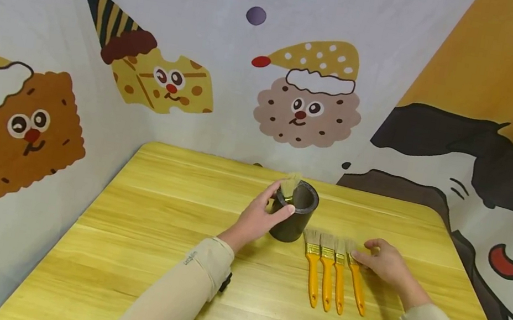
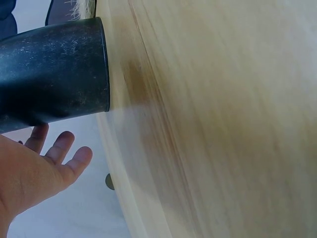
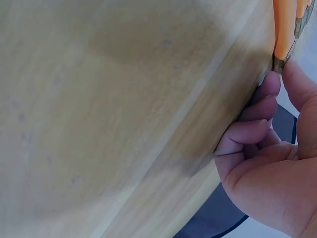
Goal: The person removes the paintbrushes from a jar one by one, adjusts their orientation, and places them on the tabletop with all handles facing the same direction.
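Note:
A black cup [image 1: 294,219] stands upright on the table, and a paintbrush [image 1: 290,186] is in it with its pale bristles above the rim. My left hand [image 1: 258,217] holds the cup from the left near its rim, thumb on the near side. The left wrist view shows three fingers beside the dark cup wall [image 2: 54,69]; the thumb is out of sight there. Several orange-handled paintbrushes [image 1: 325,271] lie in a row, bristles pointing away. At the row's right end, my right hand [image 1: 386,262] pinches the rightmost paintbrush [image 1: 357,285] near its metal ferrule.
The wooden table [image 1: 134,230] has a rounded back edge close to a cartoon-printed cloth [image 1: 220,137]. Cloth also hangs along the left and right sides. The cup stands just beyond the left end of the brush row.

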`<state>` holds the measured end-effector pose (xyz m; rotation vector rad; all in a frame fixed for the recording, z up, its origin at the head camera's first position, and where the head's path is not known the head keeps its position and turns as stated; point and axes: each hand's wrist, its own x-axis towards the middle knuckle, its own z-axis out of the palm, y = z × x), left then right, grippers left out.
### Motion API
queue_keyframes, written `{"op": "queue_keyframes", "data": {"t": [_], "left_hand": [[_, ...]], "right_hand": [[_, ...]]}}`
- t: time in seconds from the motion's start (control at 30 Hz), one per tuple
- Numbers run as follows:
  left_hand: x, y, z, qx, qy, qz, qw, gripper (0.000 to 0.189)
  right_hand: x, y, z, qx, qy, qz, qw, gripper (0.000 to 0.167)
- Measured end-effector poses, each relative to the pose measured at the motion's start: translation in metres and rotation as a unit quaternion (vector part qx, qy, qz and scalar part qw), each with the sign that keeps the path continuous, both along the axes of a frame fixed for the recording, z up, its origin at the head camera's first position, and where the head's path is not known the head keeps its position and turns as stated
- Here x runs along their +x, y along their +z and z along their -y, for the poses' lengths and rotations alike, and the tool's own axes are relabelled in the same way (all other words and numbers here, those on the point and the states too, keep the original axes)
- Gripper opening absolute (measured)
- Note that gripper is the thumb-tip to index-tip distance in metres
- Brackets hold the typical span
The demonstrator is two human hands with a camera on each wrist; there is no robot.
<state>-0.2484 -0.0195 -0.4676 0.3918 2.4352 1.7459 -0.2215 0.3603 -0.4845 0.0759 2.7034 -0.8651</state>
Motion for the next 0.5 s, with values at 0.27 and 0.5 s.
{"op": "queue_keyframes", "data": {"t": [0.27,0.5], "left_hand": [[-0.0007,-0.0016,0.0001,0.000,0.000,-0.001,1.0000,0.076],[-0.0015,-0.0025,-0.0001,0.004,-0.001,-0.005,1.0000,0.075]], "right_hand": [[-0.0036,-0.0040,-0.0011,-0.005,0.000,0.016,0.9999,0.088],[-0.0040,-0.0047,-0.0008,0.017,0.000,0.007,0.9998,0.092]]}}
